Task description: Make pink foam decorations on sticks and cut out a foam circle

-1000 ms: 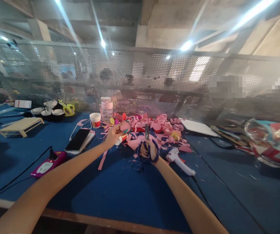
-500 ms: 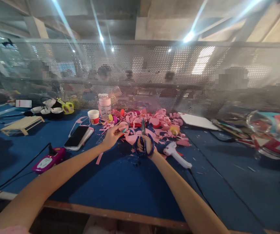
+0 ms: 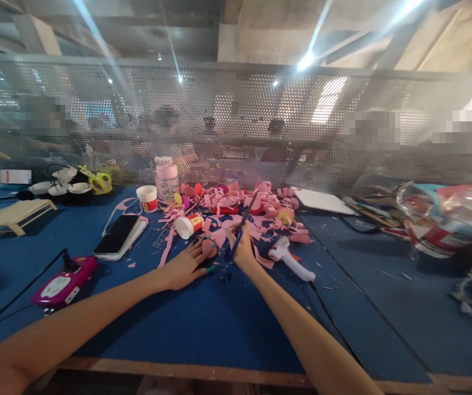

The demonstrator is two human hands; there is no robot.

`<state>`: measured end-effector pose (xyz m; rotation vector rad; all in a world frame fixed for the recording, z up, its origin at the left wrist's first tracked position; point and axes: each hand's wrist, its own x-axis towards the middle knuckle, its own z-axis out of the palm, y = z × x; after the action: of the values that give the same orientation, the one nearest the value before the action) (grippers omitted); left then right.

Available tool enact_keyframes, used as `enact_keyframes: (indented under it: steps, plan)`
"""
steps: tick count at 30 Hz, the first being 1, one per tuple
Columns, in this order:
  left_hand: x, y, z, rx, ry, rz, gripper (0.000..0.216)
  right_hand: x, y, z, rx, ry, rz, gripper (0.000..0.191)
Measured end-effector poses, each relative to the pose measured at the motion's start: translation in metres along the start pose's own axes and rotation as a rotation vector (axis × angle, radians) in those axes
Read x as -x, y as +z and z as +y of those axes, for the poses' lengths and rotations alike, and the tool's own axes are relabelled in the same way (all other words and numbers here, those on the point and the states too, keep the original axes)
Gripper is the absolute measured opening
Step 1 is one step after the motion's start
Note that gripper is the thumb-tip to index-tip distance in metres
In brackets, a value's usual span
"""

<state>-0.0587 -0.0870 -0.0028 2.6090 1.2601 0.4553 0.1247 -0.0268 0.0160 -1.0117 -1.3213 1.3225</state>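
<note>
My left hand (image 3: 184,266) lies low on the blue table (image 3: 203,323), its fingers stretched toward a small pink round piece (image 3: 209,248) that the fingertips touch. My right hand (image 3: 242,249) is closed around the blue handles of a pair of scissors (image 3: 241,227), whose blades point up and to the right over a heap of pink paper scraps (image 3: 260,211). A small white-and-red cup (image 3: 189,225) lies on its side just beyond my left hand.
A white glue gun (image 3: 291,259) with its cable lies right of my right hand. A phone (image 3: 118,235), a pink power strip (image 3: 63,281), a paper cup (image 3: 147,198) and a pink jar (image 3: 166,178) sit to the left. A perforated metal screen (image 3: 236,120) backs the table; people sit behind it.
My left hand has come down from the air to the table with the pink round piece. The white-and-red cup now lies on the table. The scissors have tilted to the right.
</note>
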Motion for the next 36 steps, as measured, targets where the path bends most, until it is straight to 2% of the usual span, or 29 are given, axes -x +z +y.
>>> enact_keyframes:
  steps: [3, 5, 9, 15, 24, 36]
  plan:
    - [-0.001, 0.002, 0.0, -0.053, -0.056, 0.018, 0.057, 0.006, -0.003, -0.009, 0.339, -0.107, 0.237, 0.022]
    - [0.0, 0.002, -0.001, -0.064, -0.074, 0.022, 0.056, 0.008, -0.004, -0.014, 0.536, -0.137, 0.321, 0.024]
    - [0.002, 0.002, -0.002, -0.071, -0.043, 0.001, 0.054, 0.005, -0.004, -0.019, 0.843, -0.108, 0.384, 0.023]
    - [0.002, -0.003, 0.001, -0.06, -0.012, 0.015, 0.049, -0.008, -0.011, -0.025, 1.181, -0.017, 0.395, 0.032]
    - [0.001, 0.0, -0.002, -0.043, 0.023, 0.028, 0.051, -0.027, -0.006, -0.033, 1.436, 0.084, 0.337, 0.032]
    - [0.001, -0.002, 0.003, -0.069, 0.041, 0.049, 0.049, -0.043, 0.011, -0.036, 1.556, 0.239, 0.332, 0.03]
